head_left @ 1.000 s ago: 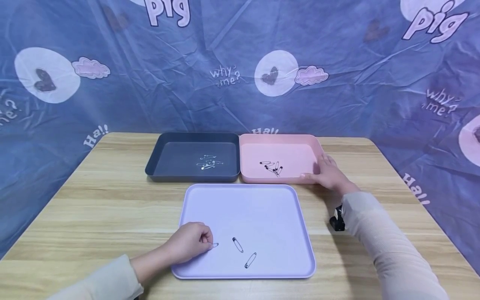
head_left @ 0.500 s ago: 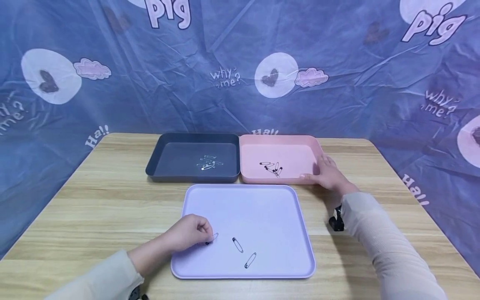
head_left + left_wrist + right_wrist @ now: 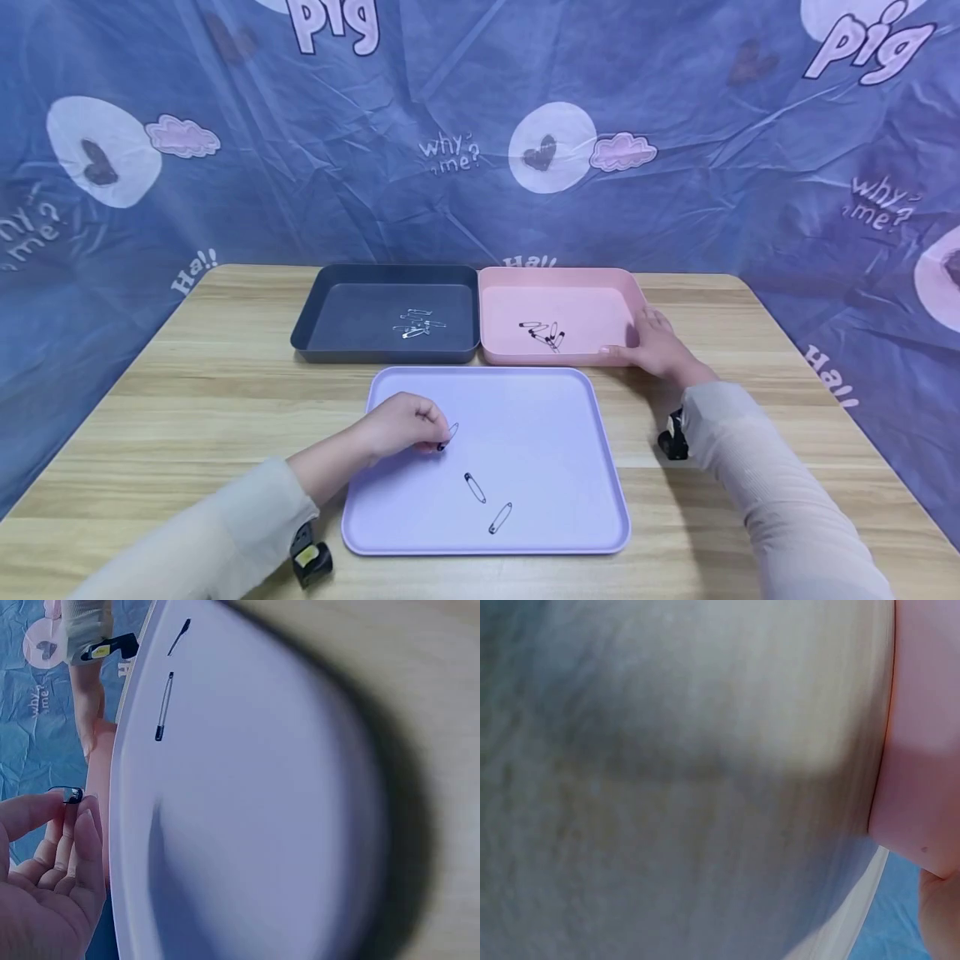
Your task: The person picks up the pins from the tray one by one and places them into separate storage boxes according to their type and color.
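My left hand (image 3: 401,423) pinches a safety pin (image 3: 448,437) between thumb and fingertips above the left part of the lilac tray (image 3: 540,433). The left wrist view shows its black clasp (image 3: 72,795) at the fingertips. Two black-headed safety pins, an upper one (image 3: 475,488) and a lower one (image 3: 500,518), lie apart on that tray. My right hand (image 3: 663,348) rests against the front right corner of the pink tray (image 3: 592,308), thumb at the front wall and fingers along the right side. Several black-headed safety pins (image 3: 553,337) lie inside it.
Left of the pink tray, touching it, stands a dark grey tray (image 3: 360,317) with several silver safety pins (image 3: 417,323). Both trays sit behind the lilac one on a wooden table (image 3: 187,400). A blue printed cloth (image 3: 375,200) hangs at the back.
The left hand has lifted the safety pin off the lilac tray and moved it forward and to the right. My right hand stays at the pink tray's corner.
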`<action>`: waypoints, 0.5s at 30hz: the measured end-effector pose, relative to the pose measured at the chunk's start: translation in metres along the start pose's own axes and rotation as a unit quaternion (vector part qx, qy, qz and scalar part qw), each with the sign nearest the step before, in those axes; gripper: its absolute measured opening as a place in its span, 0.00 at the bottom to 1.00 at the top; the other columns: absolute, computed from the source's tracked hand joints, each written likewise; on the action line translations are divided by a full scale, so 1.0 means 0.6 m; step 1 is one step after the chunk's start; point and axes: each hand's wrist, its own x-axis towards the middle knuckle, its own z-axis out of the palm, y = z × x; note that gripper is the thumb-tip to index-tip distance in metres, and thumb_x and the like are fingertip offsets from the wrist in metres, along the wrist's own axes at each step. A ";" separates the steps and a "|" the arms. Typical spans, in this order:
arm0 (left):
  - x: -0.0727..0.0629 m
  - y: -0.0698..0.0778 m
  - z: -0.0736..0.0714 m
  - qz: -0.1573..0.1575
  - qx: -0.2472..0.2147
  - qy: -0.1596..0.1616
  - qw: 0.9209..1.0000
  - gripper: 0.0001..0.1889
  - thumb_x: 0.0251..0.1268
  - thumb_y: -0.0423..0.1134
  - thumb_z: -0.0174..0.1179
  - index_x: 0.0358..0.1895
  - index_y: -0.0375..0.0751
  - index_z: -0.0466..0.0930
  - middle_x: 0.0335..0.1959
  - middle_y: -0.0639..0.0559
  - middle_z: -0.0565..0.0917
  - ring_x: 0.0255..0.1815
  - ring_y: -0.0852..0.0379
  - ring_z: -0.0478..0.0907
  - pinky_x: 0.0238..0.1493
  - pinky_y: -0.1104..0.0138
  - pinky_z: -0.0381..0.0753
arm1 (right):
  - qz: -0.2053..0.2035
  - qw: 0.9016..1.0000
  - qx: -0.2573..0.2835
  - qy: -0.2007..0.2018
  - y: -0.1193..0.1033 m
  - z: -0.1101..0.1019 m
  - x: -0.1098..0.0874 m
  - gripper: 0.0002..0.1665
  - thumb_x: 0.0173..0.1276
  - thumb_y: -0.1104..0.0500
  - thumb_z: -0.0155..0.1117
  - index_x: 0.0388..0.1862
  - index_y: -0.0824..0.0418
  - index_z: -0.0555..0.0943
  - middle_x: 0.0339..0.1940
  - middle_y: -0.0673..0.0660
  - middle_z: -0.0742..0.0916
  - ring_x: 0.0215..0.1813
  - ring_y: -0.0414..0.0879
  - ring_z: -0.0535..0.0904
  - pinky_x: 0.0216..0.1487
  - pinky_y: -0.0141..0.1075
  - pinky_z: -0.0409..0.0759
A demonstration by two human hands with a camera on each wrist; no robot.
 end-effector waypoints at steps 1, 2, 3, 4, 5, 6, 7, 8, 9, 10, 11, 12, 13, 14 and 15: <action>0.005 0.003 0.001 -0.001 0.003 0.001 1.000 0.04 0.49 0.31 0.58 0.25 0.32 0.78 0.19 0.50 0.79 0.20 0.59 0.74 0.27 0.67 0.75 | 0.000 1.000 0.000 0.000 0.000 0.000 0.000 0.65 0.51 0.31 0.53 0.63 0.75 0.33 0.63 0.75 0.40 0.63 0.68 0.34 0.59 0.57 0.37; 0.011 0.005 0.003 -0.002 0.008 0.002 1.000 0.04 0.49 0.31 0.58 0.24 0.32 0.78 0.19 0.50 0.79 0.20 0.60 0.74 0.27 0.68 0.74 | 0.000 1.000 0.000 -0.001 -0.001 -0.001 0.000 0.65 0.51 0.31 0.53 0.63 0.75 0.33 0.63 0.75 0.40 0.63 0.68 0.34 0.59 0.57 0.37; 0.017 0.007 0.004 -0.003 0.012 0.003 1.000 0.04 0.49 0.31 0.58 0.24 0.33 0.78 0.18 0.50 0.78 0.20 0.60 0.74 0.27 0.68 0.74 | 0.000 1.000 0.000 -0.001 -0.001 -0.001 0.000 0.65 0.51 0.31 0.53 0.63 0.75 0.33 0.63 0.75 0.40 0.63 0.68 0.34 0.59 0.57 0.37; 0.022 0.010 0.006 -0.006 0.013 0.003 1.000 0.04 0.49 0.32 0.58 0.25 0.33 0.78 0.18 0.51 0.78 0.20 0.60 0.74 0.27 0.68 0.74 | 0.000 1.000 -0.001 -0.001 0.000 -0.002 0.000 0.65 0.50 0.31 0.53 0.63 0.75 0.33 0.63 0.75 0.41 0.63 0.68 0.34 0.59 0.57 0.37; 0.029 0.012 0.007 -0.008 0.013 0.004 1.000 0.04 0.49 0.32 0.58 0.25 0.33 0.78 0.18 0.51 0.79 0.20 0.60 0.74 0.27 0.68 0.74 | 0.000 1.000 -0.002 -0.001 0.000 -0.002 0.000 0.66 0.50 0.31 0.53 0.63 0.75 0.33 0.63 0.75 0.41 0.63 0.68 0.34 0.59 0.57 0.37; 0.035 0.015 0.008 -0.011 0.012 0.004 1.000 0.04 0.49 0.32 0.58 0.25 0.33 0.78 0.19 0.50 0.79 0.21 0.60 0.74 0.27 0.68 0.74 | 0.000 1.000 -0.001 -0.002 0.001 -0.002 0.000 0.66 0.50 0.31 0.53 0.63 0.75 0.33 0.63 0.75 0.41 0.63 0.68 0.34 0.59 0.57 0.37; 0.042 0.018 0.009 -0.010 0.008 0.004 1.000 0.04 0.50 0.31 0.58 0.26 0.32 0.78 0.20 0.50 0.79 0.21 0.59 0.74 0.28 0.68 0.75 | 0.001 1.000 -0.002 -0.003 0.001 -0.002 0.001 0.66 0.50 0.31 0.53 0.63 0.75 0.33 0.64 0.74 0.40 0.63 0.68 0.34 0.59 0.57 0.37; 0.048 0.021 0.011 -0.010 0.004 0.004 1.000 0.04 0.50 0.31 0.58 0.26 0.32 0.78 0.20 0.50 0.79 0.21 0.59 0.75 0.28 0.68 0.75 | 0.002 1.000 -0.003 -0.004 0.001 -0.002 0.001 0.66 0.50 0.30 0.52 0.63 0.75 0.33 0.64 0.74 0.40 0.63 0.67 0.34 0.59 0.57 0.37; 0.055 0.024 0.012 -0.011 -0.001 0.004 1.000 0.04 0.50 0.31 0.58 0.27 0.32 0.78 0.21 0.50 0.79 0.22 0.59 0.75 0.28 0.68 0.76 | 0.002 1.000 -0.005 -0.004 0.002 -0.002 0.001 0.66 0.50 0.30 0.52 0.63 0.75 0.33 0.64 0.74 0.40 0.63 0.67 0.34 0.59 0.56 0.37; 0.061 0.028 0.013 -0.011 -0.005 0.004 1.000 0.04 0.50 0.31 0.58 0.27 0.32 0.78 0.21 0.50 0.79 0.22 0.59 0.75 0.29 0.68 0.76 | 0.001 1.000 -0.005 -0.004 0.002 -0.002 0.001 0.66 0.50 0.30 0.52 0.63 0.76 0.33 0.63 0.75 0.41 0.63 0.67 0.34 0.59 0.56 0.38; 0.067 0.030 0.015 -0.010 -0.012 0.004 1.000 0.04 0.50 0.31 0.58 0.27 0.31 0.78 0.22 0.49 0.79 0.22 0.59 0.75 0.29 0.68 0.76 | 0.002 1.000 -0.004 -0.004 0.002 -0.002 0.001 0.66 0.50 0.30 0.52 0.63 0.76 0.33 0.63 0.75 0.41 0.63 0.67 0.34 0.60 0.56 0.38; 0.073 0.034 0.016 -0.010 -0.017 0.003 1.000 0.04 0.51 0.31 0.58 0.27 0.31 0.78 0.22 0.49 0.79 0.22 0.59 0.75 0.29 0.68 0.77 | 0.002 1.000 -0.003 -0.003 0.002 -0.002 0.001 0.66 0.50 0.30 0.53 0.63 0.76 0.34 0.63 0.75 0.41 0.64 0.67 0.34 0.60 0.56 0.38; 0.079 0.038 0.018 -0.011 -0.021 0.002 1.000 0.04 0.51 0.30 0.58 0.27 0.31 0.78 0.22 0.49 0.79 0.22 0.58 0.75 0.30 0.67 0.77 | 0.002 1.000 -0.002 -0.003 0.001 -0.002 0.001 0.67 0.49 0.30 0.53 0.63 0.76 0.34 0.63 0.75 0.41 0.64 0.67 0.34 0.60 0.56 0.38; 0.084 0.042 0.020 -0.014 -0.026 0.001 1.000 0.04 0.51 0.30 0.58 0.27 0.31 0.78 0.22 0.49 0.79 0.22 0.58 0.76 0.30 0.67 0.77 | 0.003 1.000 -0.001 -0.001 0.001 -0.002 0.001 0.67 0.49 0.30 0.53 0.63 0.76 0.34 0.63 0.75 0.42 0.64 0.67 0.34 0.60 0.56 0.38; 0.090 0.045 0.022 -0.016 -0.028 0.000 0.999 0.04 0.51 0.30 0.58 0.27 0.30 0.78 0.22 0.49 0.79 0.22 0.58 0.76 0.30 0.67 0.77 | 0.003 1.000 0.000 0.000 0.000 -0.003 0.000 0.67 0.49 0.30 0.53 0.63 0.76 0.34 0.63 0.75 0.42 0.64 0.66 0.34 0.60 0.56 0.38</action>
